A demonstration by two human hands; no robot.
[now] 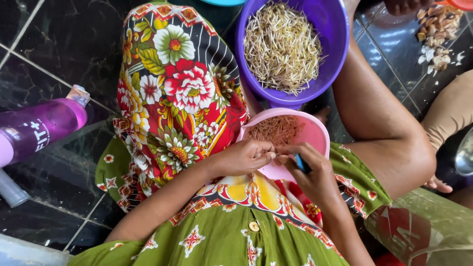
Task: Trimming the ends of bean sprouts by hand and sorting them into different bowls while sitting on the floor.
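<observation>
Dark marbled floor tiles (59,54) with pale grout lines carry everything in the head view; the person sits on them with knees spread, in a green patterned dress (231,241) and a red floral cloth (182,93) over the left leg.

Both hands meet above the lap. The left hand (245,157) is curled, fingertips pressed together on a single thin bean sprout (274,155). The right hand (311,173) closes its thumb and forefinger on the other end of that sprout, while what looks like a small blue-handled tool (301,163) is tucked in its palm; too little of it shows to be sure. The sprout sits between the two hands, just over the near rim of a pink bowl (315,135) resting on the lap.

That pink bowl holds a modest heap of thin brownish trimmings (275,130). Beyond it, toward the top edge of the floor, a purple bowl (335,29) is well filled with pale sprouts (282,45). Whether those are cleaned or waiting cannot be told, so the trimming seems partway through rather than near its end.

A purple drink bottle (39,129) lies at the left edge of the floor. At the top right corner lies a scatter of brown and white peelings (438,29), and another person's bare arm (451,111) reaches in along the right edge.
</observation>
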